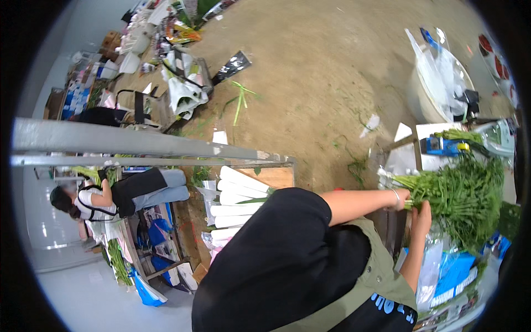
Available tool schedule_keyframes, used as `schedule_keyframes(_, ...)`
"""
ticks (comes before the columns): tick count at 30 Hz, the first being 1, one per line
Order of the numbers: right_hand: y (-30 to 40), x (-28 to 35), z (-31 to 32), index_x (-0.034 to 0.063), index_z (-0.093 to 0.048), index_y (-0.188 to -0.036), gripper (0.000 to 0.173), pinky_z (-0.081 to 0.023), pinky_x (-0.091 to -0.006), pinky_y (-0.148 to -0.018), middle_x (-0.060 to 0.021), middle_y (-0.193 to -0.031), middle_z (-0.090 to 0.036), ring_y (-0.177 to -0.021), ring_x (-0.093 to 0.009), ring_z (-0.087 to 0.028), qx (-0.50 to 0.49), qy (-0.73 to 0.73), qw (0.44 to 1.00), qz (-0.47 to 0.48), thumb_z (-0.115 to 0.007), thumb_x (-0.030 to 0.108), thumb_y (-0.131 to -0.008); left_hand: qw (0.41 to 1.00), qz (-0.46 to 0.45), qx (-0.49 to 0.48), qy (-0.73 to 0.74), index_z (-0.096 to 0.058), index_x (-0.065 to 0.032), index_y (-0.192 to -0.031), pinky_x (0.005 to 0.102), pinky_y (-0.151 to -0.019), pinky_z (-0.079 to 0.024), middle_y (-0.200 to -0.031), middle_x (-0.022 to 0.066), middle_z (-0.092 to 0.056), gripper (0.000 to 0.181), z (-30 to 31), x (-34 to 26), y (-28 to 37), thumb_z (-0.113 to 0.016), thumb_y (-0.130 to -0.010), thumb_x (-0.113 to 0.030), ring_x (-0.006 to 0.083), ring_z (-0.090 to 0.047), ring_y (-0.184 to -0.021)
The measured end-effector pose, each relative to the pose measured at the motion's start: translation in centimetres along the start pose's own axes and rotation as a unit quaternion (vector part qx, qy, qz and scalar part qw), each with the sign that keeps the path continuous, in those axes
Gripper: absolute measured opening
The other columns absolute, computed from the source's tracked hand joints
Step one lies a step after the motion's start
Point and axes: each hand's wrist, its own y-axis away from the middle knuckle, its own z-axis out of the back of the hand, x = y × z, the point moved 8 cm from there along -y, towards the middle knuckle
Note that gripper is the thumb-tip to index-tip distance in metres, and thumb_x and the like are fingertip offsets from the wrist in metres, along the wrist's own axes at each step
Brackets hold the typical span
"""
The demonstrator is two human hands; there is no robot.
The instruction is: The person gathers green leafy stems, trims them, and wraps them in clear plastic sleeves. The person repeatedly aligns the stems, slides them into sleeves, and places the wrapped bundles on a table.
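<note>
My left hand (401,199), with a bracelet at the wrist, closes around the pale stems of some leafy greens. My right hand (422,216) is just beside it, fingers pointing at the same stems; its grip is unclear. A large heap of leafy green stalks (464,199) spreads beyond both hands, stem ends towards the left of the view. Above the heap lies a blue tape dispenser (442,147) with a yellow part. Clear plastic wrapping (429,269) and a blue-and-white package (454,272) lie below the greens.
A large white tub (419,95) holding plastic bags stands at upper right. A grey metal beam (145,139) crosses the left, near white rolls (236,197). Another person (97,201) in a dark apron handles greens at far left. Plant scraps (239,101) litter the floor.
</note>
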Motion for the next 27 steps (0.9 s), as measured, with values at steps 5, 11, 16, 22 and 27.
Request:
schedule_keyframes(5,0.1,4.3,0.2,0.0026,-0.05,-0.078,0.006,-0.042,-0.0442,-0.063,-0.0183,-0.077,-0.052,-0.073,-0.036,-0.052,-0.013,-0.034,0.996,0.086,-0.052,-0.002,-0.074,0.995,0.044,-0.09,0.004,-0.064,-0.004,-0.098,0.0411,-0.083,-0.047,-0.099,0.0212,-0.063,0.026,3.8,-1.6,3.4,-0.057,-0.074,-0.013,0.0329,-0.06,-0.094)
schedule_keyframes(11,4.0,7.8,2.8,0.0037,-0.051,-0.083,0.016,-0.045,-0.0404,-0.064,-0.0145,-0.078,-0.051,-0.076,-0.034,-0.054,-0.025,-0.203,0.975,0.082,-0.061,-0.001,-0.072,0.977,0.006,-0.211,0.032,-0.053,0.001,-0.096,0.0341,-0.067,-0.048,-0.079,0.0122,-0.064,0.017,4.5,1.7,3.6,-0.051,-0.09,-0.014,0.0179,-0.061,-0.071)
schedule_keyframes(16,9.4,1.5,2.4,0.0018,-0.05,-0.086,0.012,-0.045,-0.0361,-0.061,-0.0156,-0.076,-0.051,-0.068,-0.033,-0.053,-0.043,-0.201,0.974,-0.094,-0.059,0.001,-0.078,0.97,0.046,-0.196,0.139,-0.047,-0.0017,-0.092,0.0335,-0.064,-0.046,-0.073,0.0102,-0.065,0.012,4.1,0.4,4.5,-0.049,-0.09,-0.014,0.0203,-0.06,-0.068)
schedule_keyframes(22,8.9,0.9,2.6,-0.0002,-0.051,-0.091,0.012,-0.046,-0.039,-0.065,-0.0184,-0.084,-0.056,-0.074,-0.035,-0.056,-0.123,-0.213,0.953,-0.175,-0.056,0.004,-0.081,0.992,0.059,-0.052,0.101,-0.041,-0.0018,-0.093,0.0339,-0.073,-0.043,-0.084,0.0107,-0.055,0.023,1.5,-0.7,3.9,-0.05,-0.091,-0.023,0.0204,-0.055,-0.081)
schedule_keyframes(27,8.1,0.2,0.6,-0.0004,-0.054,-0.088,0.013,-0.046,-0.0436,-0.074,-0.0194,-0.086,-0.055,-0.086,-0.037,-0.055,-0.028,-0.032,0.992,-0.119,-0.051,0.0,-0.076,0.967,0.101,0.069,0.225,-0.034,-0.0033,-0.1,0.0285,-0.053,-0.048,-0.085,0.01,-0.052,0.019,0.8,-2.2,4.6,-0.049,-0.091,-0.01,0.0164,-0.056,-0.06)
